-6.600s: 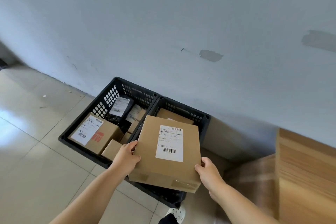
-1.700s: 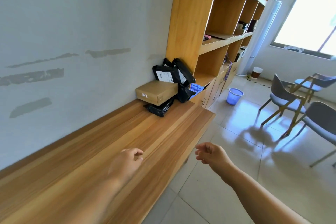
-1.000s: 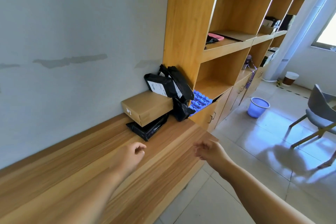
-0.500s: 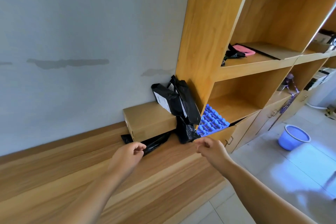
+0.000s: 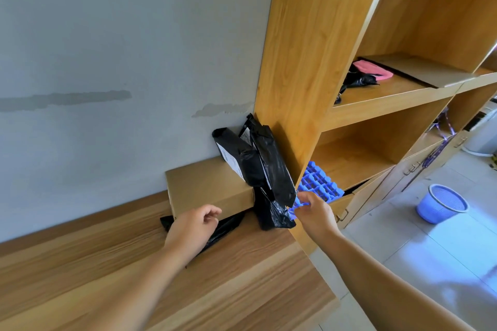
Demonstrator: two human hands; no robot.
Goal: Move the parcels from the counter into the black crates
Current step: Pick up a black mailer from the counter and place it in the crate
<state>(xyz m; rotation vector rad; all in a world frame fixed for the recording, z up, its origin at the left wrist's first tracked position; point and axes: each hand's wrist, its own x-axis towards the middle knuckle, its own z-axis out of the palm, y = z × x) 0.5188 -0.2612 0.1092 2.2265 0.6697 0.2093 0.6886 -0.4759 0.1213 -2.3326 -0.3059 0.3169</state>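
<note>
Against the wall at frame centre, on the counter (image 5: 242, 285), your box (image 5: 209, 185) lies over one bag (image 5: 223, 227) (stiff, probably light, so clasp both ends) with limp, slippery bags (image 5: 258, 161) leaning on it, while your left hand (image 5: 192, 228) hovers loosely curled and empty and your right hand (image 5: 314, 213) pinches nothing I can make out.

A wooden counter (image 5: 242, 285) is seen running along the grey wall. A flat black mailer bag (image 5: 226, 226) lies directly on it, with a cardboard box (image 5: 207, 185) stacked on top. Another black bag (image 5: 271, 217) is stood on the counter against the shelf unit (image 5: 304, 62).
</note>
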